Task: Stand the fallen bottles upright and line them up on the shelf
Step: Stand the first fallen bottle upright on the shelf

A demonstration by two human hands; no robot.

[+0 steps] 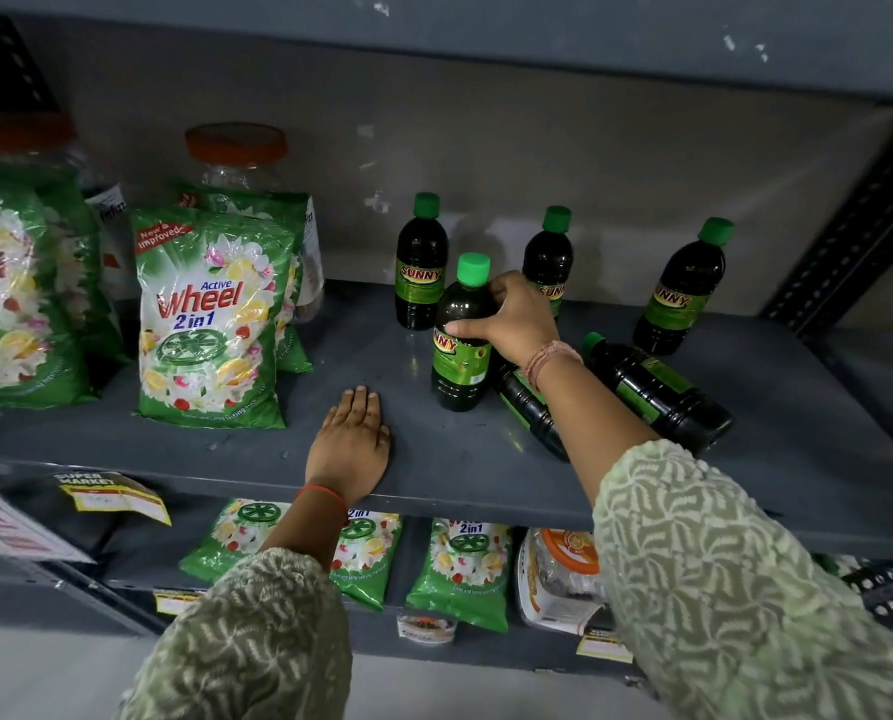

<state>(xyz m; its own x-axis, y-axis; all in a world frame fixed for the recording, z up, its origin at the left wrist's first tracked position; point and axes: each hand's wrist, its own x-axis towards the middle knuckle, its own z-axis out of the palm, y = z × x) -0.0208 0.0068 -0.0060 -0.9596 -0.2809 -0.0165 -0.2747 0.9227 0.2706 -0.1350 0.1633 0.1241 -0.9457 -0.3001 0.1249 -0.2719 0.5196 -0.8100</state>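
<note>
- On the grey shelf (486, 475), mid-right, our right hand (517, 317) has its fingers (465, 328) wrapped round an upright bottle (457, 356), base down.
- Left hand (351, 444) lies flat, fingers spread, holding nothing.
- Three bottles (421, 267) stand at the far side, unevenly spaced; two fallen bottles (657, 392) lie near right, so we're partway.
- Labels read "SUNNY"; detergent bags (208, 324) left read "Active Wheel 2in1".

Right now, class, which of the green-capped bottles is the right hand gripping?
The upright front bottle, nearest the shelf edge; the right hand wraps its shoulder. Three others stand untouched behind, two lie fallen.
</note>
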